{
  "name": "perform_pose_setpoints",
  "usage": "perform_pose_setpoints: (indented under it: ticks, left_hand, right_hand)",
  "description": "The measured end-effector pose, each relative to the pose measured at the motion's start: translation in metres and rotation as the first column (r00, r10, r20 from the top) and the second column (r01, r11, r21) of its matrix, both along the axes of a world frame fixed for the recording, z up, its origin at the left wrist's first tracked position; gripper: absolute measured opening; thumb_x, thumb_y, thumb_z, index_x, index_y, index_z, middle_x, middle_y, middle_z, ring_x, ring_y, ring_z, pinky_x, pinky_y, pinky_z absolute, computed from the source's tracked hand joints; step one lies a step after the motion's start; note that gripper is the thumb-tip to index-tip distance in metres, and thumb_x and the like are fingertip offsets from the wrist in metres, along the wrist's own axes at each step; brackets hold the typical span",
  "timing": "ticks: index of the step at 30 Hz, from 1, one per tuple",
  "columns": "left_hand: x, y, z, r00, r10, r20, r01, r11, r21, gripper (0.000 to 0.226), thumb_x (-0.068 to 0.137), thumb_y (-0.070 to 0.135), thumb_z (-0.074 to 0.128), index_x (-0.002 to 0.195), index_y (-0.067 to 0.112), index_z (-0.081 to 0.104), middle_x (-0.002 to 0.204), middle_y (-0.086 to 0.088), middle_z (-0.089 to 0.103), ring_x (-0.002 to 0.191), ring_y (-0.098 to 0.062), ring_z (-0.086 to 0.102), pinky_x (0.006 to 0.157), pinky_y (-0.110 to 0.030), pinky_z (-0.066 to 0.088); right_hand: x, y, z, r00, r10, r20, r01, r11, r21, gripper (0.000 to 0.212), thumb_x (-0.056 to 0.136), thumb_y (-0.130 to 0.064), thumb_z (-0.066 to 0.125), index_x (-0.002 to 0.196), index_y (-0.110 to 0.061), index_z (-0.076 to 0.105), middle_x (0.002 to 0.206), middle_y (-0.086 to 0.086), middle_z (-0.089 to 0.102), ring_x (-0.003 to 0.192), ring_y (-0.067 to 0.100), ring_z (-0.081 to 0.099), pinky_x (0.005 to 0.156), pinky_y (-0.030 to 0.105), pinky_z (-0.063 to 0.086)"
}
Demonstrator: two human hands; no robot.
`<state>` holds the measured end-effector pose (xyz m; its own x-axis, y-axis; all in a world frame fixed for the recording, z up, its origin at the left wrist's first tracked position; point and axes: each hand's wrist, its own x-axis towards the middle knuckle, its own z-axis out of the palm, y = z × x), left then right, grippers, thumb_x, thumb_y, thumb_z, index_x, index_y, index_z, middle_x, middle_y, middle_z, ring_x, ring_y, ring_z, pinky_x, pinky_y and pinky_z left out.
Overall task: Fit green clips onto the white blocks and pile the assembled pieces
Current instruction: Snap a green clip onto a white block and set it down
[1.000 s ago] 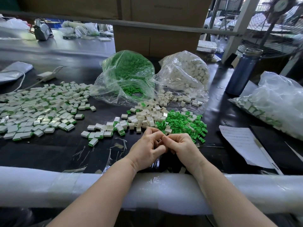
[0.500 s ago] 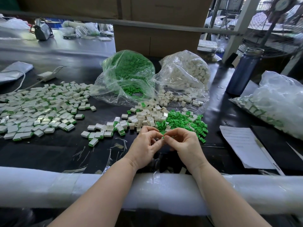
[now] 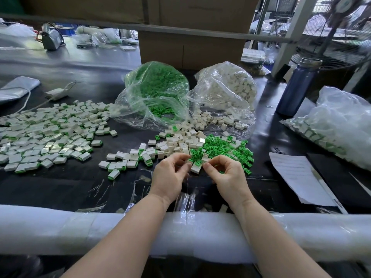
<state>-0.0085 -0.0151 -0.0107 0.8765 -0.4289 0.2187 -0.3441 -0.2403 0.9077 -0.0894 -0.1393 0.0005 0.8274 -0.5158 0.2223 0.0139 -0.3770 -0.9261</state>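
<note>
- White block [image 3: 195, 168] with green clip [image 3: 197, 163] at its far end: I see it between both hands, above the table's [image 3: 60, 189] near edge
- Right hand [image 3: 228, 173] pinches it
- Left hand [image 3: 170, 173] fingertips curled beside it; I cannot tell contact
- Loose green clips [image 3: 222, 149] just beyond

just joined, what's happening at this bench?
A person is fitting green clips onto white blocks by hand. The right hand pinches a white block with a green clip at its top; the left hand is beside it, fingers curled, apparently empty. Loose green clips and bare white blocks lie just beyond the hands. Finished pieces are spread out on the left.
</note>
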Motion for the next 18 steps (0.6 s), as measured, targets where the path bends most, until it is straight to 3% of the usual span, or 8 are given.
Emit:
perform_pose_setpoints:
  ticks: [2,5,8,11,14,18]
  left_hand:
    - [0.0013,0.0013,0.0008,0.992,0.125,-0.026,-0.126,0.991,-0.053,0.018,0.088,0.007,0.06,0.104,0.014,0.066,0.083,0.002,0.066,0.069,-0.012,0.063,0.066,-0.025,0.056]
    - [0.0061,0.0047,0.0013,0.946,0.323,0.03,-0.321,0.945,-0.053,0.02,0.088,0.004,0.058,0.102,0.014,0.068,0.097,-0.006,0.065,0.082,-0.019,0.063,0.08,-0.029,0.054]
    - [0.0092,0.0073,0.0022,0.896,0.434,0.097,-0.434,0.901,-0.029,0.024,0.087,-0.001,0.056,0.106,0.009,0.068,0.114,-0.008,0.053,0.093,-0.017,0.057,0.083,-0.009,0.038]
    - [0.0098,0.0076,0.0024,0.874,0.48,0.07,-0.482,0.876,0.015,0.032,0.086,-0.002,0.057,0.118,-0.001,0.059,0.124,-0.01,0.04,0.103,-0.016,0.047,0.086,-0.002,0.024]
    - [0.0095,0.007,0.0015,0.875,0.477,0.085,-0.485,0.866,0.124,0.04,0.086,0.002,0.058,0.125,-0.003,0.052,0.132,-0.013,0.033,0.121,-0.026,0.036,0.089,-0.006,0.02]
    - [0.0072,0.0061,0.0029,0.896,0.433,0.095,-0.442,0.856,0.269,0.041,0.088,0.008,0.057,0.126,-0.004,0.049,0.141,-0.015,0.024,0.128,-0.031,0.027,0.104,-0.023,0.022]
  right_hand:
    - [-0.0005,0.0001,0.0005,1.0,-0.025,-0.007,0.025,1.0,-0.016,0.014,0.082,-0.011,0.069,0.07,-0.016,0.063,0.064,-0.006,0.058,0.056,-0.004,0.05,0.056,0.011,0.042]
    - [-0.0013,-0.0005,0.0006,0.998,-0.066,-0.012,0.065,0.998,-0.026,0.015,0.082,-0.012,0.07,0.068,-0.016,0.063,0.064,-0.006,0.058,0.057,-0.002,0.05,0.058,0.009,0.042]
    - [-0.001,-0.0012,-0.0002,0.995,-0.1,-0.03,0.098,0.993,-0.061,0.013,0.081,-0.014,0.07,0.07,-0.013,0.064,0.066,-0.004,0.059,0.06,0.003,0.051,0.059,0.01,0.043]
    - [0.0006,-0.0017,-0.0024,0.988,-0.151,-0.041,0.145,0.981,-0.13,0.013,0.081,-0.016,0.07,0.07,-0.014,0.063,0.066,-0.005,0.058,0.062,0.008,0.051,0.06,0.015,0.043]
    - [0.0016,-0.0039,-0.0047,0.974,-0.224,-0.043,0.211,0.955,-0.207,0.014,0.081,-0.02,0.071,0.071,-0.015,0.063,0.069,-0.003,0.059,0.067,0.014,0.054,0.065,0.025,0.045]
    - [0.0007,-0.0054,-0.0056,0.963,-0.263,-0.053,0.242,0.939,-0.244,0.014,0.082,-0.02,0.07,0.071,-0.019,0.061,0.078,0.001,0.063,0.079,0.02,0.058,0.074,0.029,0.046]
